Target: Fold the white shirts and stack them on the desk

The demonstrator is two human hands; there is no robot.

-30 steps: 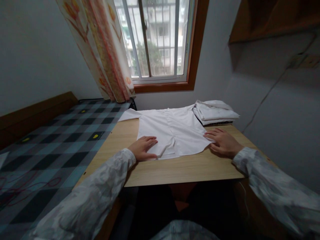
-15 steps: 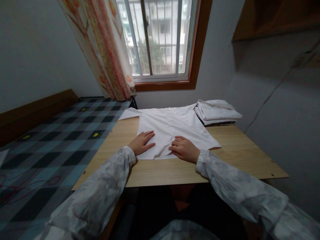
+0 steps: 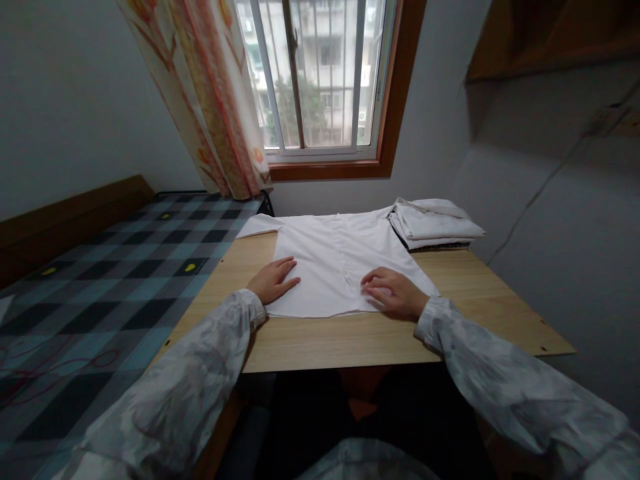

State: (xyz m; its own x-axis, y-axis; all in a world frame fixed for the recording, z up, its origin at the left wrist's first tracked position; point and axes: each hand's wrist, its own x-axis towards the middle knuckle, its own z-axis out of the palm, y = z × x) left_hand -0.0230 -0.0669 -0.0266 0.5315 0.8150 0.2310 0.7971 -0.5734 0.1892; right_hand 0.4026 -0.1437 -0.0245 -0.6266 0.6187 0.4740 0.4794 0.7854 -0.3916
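Observation:
A white shirt [image 3: 325,257] lies spread on the wooden table, its hem toward me and one sleeve stretched out at the far left. A buttoned front strip runs down its middle. My left hand [image 3: 274,280] rests on the shirt's left edge near the hem, fingers extended and apart. Over the lower right part is my right hand [image 3: 393,291], its fingers loosely bent and spread, with nothing visible held. Whether the right fingertips press on the cloth I cannot tell.
A stack of folded white clothes [image 3: 435,223] sits at the table's [image 3: 500,313] back right, beside the shirt. To the left is a bed with a checked cover [image 3: 135,287]. A window [image 3: 325,80] and a patterned curtain [image 3: 215,100] are behind the table.
My right hand has moved right across the shirt, and my left hand slightly left. The creases near the hem have flattened out.

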